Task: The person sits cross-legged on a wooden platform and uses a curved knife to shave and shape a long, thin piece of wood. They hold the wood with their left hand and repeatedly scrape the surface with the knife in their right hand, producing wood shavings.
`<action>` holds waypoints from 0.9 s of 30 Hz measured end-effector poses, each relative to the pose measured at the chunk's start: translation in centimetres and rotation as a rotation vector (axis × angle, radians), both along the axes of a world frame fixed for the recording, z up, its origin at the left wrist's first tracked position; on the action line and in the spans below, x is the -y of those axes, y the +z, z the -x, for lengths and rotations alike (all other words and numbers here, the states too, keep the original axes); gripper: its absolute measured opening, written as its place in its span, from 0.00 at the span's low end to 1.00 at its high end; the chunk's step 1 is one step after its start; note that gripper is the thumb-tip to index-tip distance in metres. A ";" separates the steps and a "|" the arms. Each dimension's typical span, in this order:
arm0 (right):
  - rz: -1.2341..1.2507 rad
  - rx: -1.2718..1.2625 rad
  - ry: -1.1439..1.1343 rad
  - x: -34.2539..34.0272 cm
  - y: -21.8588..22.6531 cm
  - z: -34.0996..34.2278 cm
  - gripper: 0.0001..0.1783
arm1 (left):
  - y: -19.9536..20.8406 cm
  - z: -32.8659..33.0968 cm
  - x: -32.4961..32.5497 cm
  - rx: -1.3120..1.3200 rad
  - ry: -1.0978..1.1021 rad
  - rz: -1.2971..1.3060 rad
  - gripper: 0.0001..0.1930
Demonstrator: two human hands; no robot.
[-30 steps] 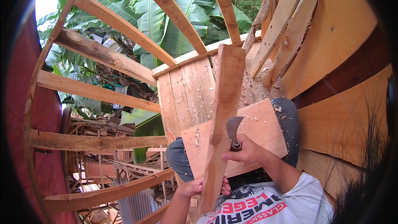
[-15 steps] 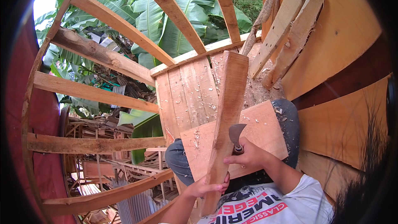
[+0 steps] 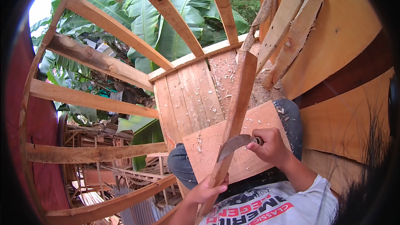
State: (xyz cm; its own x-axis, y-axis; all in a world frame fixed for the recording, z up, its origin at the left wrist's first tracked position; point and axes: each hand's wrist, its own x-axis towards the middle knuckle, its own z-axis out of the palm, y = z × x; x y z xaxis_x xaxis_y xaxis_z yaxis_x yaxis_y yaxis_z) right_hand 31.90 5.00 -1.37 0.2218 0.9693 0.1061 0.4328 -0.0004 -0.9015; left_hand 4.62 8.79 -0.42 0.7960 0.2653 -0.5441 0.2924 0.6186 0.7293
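A long wooden plank [image 3: 238, 104] stands slanted before me, leaning away toward the upper right, its lower end near my shirt. My left hand [image 3: 211, 189] is wrapped round that lower part. In my right hand [image 3: 271, 146] is the handle of a broad curved knife [image 3: 234, 146]. The blade points left and lies across the plank's edge, above my left hand. Beneath the plank, a flat wooden board [image 3: 266, 121] rests across my lap, with a few shavings on it.
Wood shavings lie on the slatted floor [image 3: 196, 91]. At the upper right, rough wood pieces [image 3: 298, 37] lean against the plank wall [image 3: 346, 46]. An open railing of wooden bars [image 3: 96, 98] curves along the left, with banana leaves [image 3: 177, 21] beyond.
My right hand has left the plank and moved up and right, bringing the knife blade across it. The plank has turned to show a narrower side, and its top has shifted right.
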 end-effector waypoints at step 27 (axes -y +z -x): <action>-0.109 0.292 -0.055 -0.1 1.1 -0.1 0.34 | 1.9 0.5 2.9 -0.204 0.142 -0.417 0.18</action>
State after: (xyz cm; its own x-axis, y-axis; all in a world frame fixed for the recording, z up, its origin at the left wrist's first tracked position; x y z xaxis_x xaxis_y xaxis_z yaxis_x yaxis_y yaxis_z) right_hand 32.03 5.07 -0.27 0.2184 0.9360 0.2762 0.6757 0.0591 -0.7348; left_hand 4.10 5.92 1.44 0.6246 0.5921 -0.5092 0.3891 0.3293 0.8603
